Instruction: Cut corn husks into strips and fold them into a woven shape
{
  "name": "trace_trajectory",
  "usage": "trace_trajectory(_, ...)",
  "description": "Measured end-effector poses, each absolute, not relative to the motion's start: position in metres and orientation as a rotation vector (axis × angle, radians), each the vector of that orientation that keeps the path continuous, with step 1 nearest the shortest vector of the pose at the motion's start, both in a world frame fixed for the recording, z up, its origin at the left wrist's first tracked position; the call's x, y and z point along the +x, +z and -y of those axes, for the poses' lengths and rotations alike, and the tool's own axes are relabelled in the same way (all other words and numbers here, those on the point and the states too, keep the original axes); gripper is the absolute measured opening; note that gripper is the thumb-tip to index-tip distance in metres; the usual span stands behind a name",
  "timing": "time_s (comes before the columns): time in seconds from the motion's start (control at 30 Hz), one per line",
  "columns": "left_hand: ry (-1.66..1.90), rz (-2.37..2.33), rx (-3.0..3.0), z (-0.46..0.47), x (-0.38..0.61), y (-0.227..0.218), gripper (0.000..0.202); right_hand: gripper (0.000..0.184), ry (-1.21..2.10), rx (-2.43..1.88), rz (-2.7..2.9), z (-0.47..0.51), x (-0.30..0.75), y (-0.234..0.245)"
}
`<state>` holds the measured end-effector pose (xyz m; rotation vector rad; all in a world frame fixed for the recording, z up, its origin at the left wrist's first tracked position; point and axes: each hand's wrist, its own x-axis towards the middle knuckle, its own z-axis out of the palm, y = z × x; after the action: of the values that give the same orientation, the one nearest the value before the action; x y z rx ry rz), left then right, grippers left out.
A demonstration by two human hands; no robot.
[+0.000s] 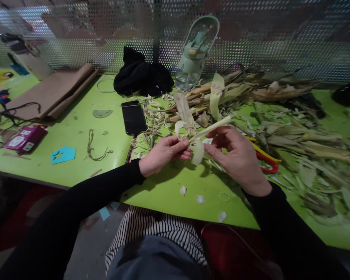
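My left hand pinches a small bundle of pale corn husk strips between thumb and fingers, just above the table's front part. From the pinch, strips fan up and to the right, and one curled strip hangs down between my hands. My right hand is bent around the right side of this bundle, thumb and fingertips closed at the husk. Its fingertips are partly hidden. Scissors with red and yellow handles lie beside my right wrist, partly covered.
Dried corn husks and scraps spread over the back and right of the green table. A black phone, black cloth and green bottle sit behind my hands. Left are a purple box and brown paper.
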<state>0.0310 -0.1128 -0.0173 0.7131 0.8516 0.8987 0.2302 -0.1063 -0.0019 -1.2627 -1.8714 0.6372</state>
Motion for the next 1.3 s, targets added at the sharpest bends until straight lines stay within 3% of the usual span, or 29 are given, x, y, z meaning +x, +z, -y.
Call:
trace_trajectory(0.2, 0.646, -0.733, 0.744, 0.113, 0.027, -0.015, 0.015, 0.023, 1.335, -1.116, 1.703, 0.113, 0.223, 0.01)
trace_trajectory(0.33, 0.499, -0.598, 0.796, 0.114, 0.025, -0.015, 0.011, 0.024, 1.565, -1.057, 1.581, 0.116, 0.221, 0.016)
trace_trajectory(0.4, 0.582, -0.567, 0.863, 0.116, 0.026, -0.015, 0.007, 0.025, 1.528, -1.067, 1.517, 0.116, 0.22, 0.014)
trace_trajectory(0.57, 0.887, -0.565, 1.094, 0.122, 0.029, -0.017, 0.02, 0.03, 1.418, -1.157, 1.387, 0.113, 0.215, -0.002)
trace_trajectory(0.73, 0.905, -0.54, 1.303, 0.127, 0.03, -0.018, 0.014, 0.036, 1.667, -1.151, 1.251, 0.114, 0.205, -0.017)
trace_trajectory(0.87, 0.812, -0.559, 1.083, 0.127, 0.031, -0.018, 0.021, 0.038, 1.815, -1.166, 1.324, 0.111, 0.207, -0.019)
trace_trajectory(1.3, 0.922, -0.59, 0.782, 0.117, 0.032, -0.028, 0.02, 0.043, 1.338, -1.247, 1.424, 0.1, 0.224, -0.006)
